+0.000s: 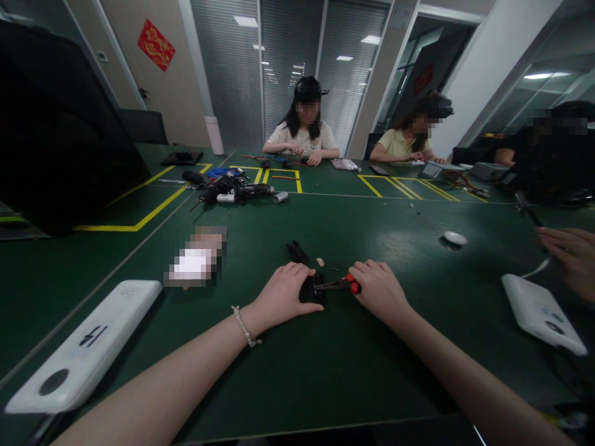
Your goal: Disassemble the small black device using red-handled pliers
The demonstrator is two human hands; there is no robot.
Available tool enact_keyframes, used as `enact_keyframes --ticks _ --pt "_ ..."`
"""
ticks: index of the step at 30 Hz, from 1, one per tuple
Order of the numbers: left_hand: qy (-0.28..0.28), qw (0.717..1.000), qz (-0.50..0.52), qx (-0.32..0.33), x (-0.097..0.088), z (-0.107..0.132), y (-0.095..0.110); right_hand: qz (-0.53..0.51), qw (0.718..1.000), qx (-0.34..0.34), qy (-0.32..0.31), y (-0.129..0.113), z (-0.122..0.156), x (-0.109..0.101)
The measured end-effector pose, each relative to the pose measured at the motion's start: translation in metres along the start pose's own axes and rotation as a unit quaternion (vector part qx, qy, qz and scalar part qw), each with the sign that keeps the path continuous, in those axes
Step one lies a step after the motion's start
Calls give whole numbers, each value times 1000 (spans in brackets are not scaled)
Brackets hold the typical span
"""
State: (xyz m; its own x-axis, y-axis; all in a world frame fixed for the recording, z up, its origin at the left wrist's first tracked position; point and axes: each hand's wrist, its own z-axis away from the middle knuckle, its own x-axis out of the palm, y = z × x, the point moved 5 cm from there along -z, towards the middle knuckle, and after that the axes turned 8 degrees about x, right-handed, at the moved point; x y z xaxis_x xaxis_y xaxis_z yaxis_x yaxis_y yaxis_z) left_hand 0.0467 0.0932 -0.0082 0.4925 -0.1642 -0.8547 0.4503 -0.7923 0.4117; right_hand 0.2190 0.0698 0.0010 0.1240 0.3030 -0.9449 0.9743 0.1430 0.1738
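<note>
My left hand is closed on a small black plastic part, holding it down on the green table. Its underside and far edge are partly covered by my fingers. In my right hand are red-handled needle-nose pliers, their thin jaws pointing left and reaching onto the black part. Whether the jaws grip anything is too small to tell. Just beyond the left hand lies another black piece, with a small pale scrap beside it.
White power bank-like devices lie left and right. A blurred phone, tangled cables and a white oval object are farther off. A co-worker's hand is at right; several people sit around the table. A black screen stands left.
</note>
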Motion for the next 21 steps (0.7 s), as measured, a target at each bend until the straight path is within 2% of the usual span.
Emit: enact_keyframes --ticks 12,21 --pt "6 1000 -7 4 0 0 -1 22 999 -13 21 -1 0 -1" --pt "-7 1000 -1 -2 0 0 -1 19 1000 -9 8 0 0 -1"
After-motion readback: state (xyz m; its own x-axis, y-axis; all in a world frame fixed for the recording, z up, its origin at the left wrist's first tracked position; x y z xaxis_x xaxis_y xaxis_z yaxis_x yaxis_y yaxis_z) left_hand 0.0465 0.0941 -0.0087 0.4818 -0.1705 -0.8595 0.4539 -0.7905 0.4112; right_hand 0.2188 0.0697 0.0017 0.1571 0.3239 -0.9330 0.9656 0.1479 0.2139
